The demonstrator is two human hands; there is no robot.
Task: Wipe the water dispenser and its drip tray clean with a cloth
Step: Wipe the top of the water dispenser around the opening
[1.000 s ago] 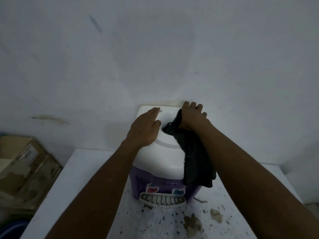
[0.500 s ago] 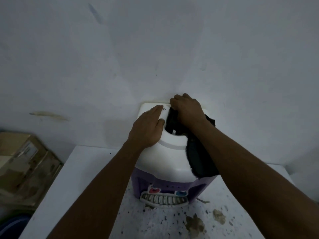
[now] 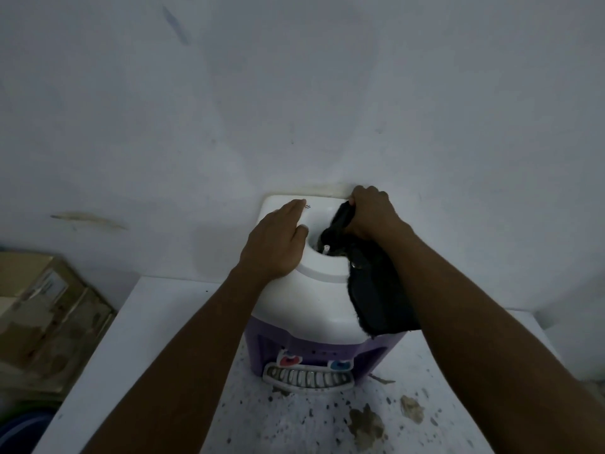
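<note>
Head view: nearest, the drip tray (image 3: 307, 377) sits on the spotted bench (image 3: 157, 339) at the foot of the water dispenser (image 3: 314, 299). My left hand (image 3: 278, 240) lies flat on its top, steadying it; my right hand (image 3: 373, 214) grips the cloth (image 3: 376, 290) at the far rim, scrubbing.

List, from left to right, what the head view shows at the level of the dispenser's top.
cardboard box → left hand → water dispenser's top opening → right hand. The cloth is left out because it overlaps the right hand that grips it.
</note>
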